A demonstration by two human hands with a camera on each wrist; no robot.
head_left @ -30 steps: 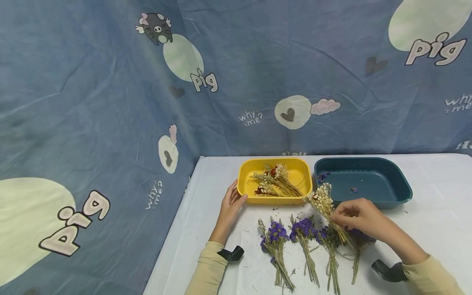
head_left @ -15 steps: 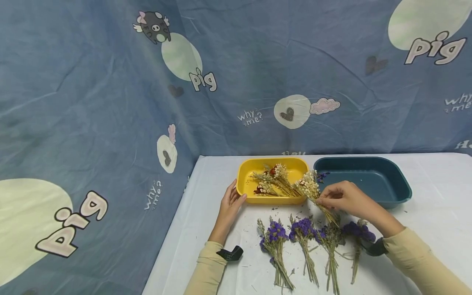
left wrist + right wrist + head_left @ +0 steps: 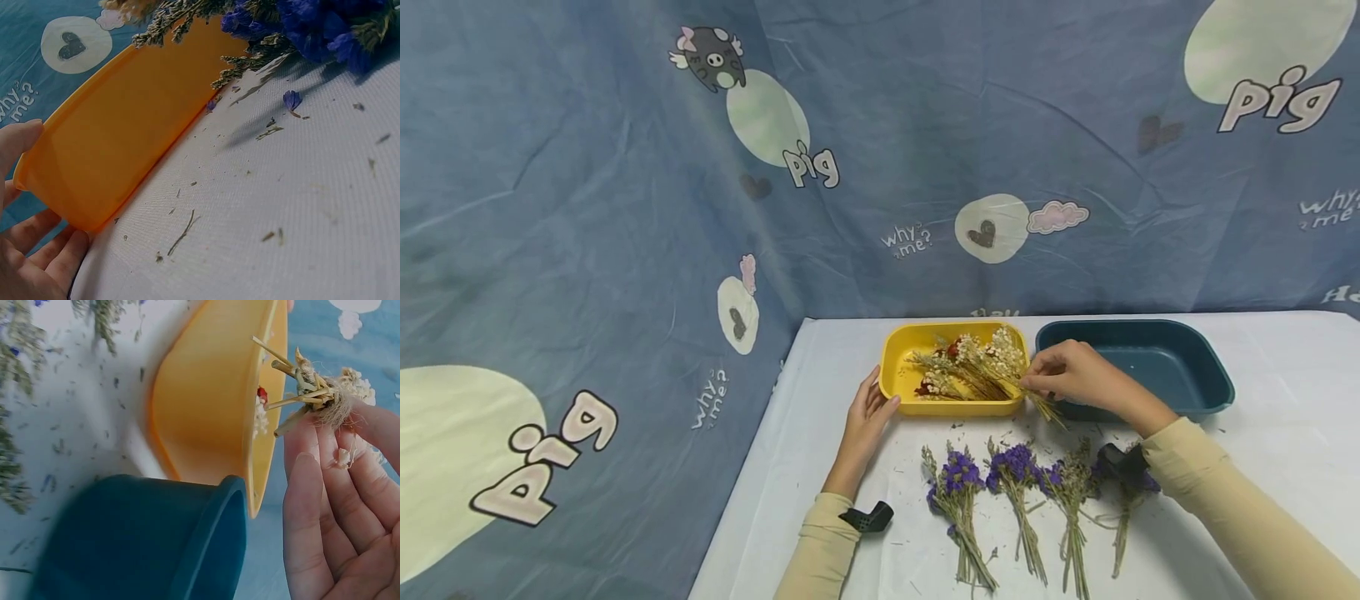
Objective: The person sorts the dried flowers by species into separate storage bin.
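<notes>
My right hand (image 3: 1086,379) pinches a bunch of dried white flowers (image 3: 1003,354) by its stems over the right end of a yellow plastic tub (image 3: 955,408). In the right wrist view, twine (image 3: 334,409) binds the stems, whose cut ends point past the tub's rim. Flower heads of this bunch overlap other dried bunches (image 3: 955,375), white and dark red, lying inside. My left hand (image 3: 863,425) holds the tub's near left corner; in the left wrist view its thumb (image 3: 25,140) is at the rim and its fingers (image 3: 65,259) at the bottom corner.
A dark blue tub (image 3: 1180,367) stands right beside the yellow one, partly behind my right hand. Several purple dried bunches (image 3: 962,483) lie in a row in front on the white cloth (image 3: 917,542). Plant crumbs are scattered there. A printed blue curtain (image 3: 865,275) hangs behind.
My right hand has moved left and away from me, carrying the white bunch from above the purple bunches to over the yellow tub. The left hand has stayed at the tub's corner.
</notes>
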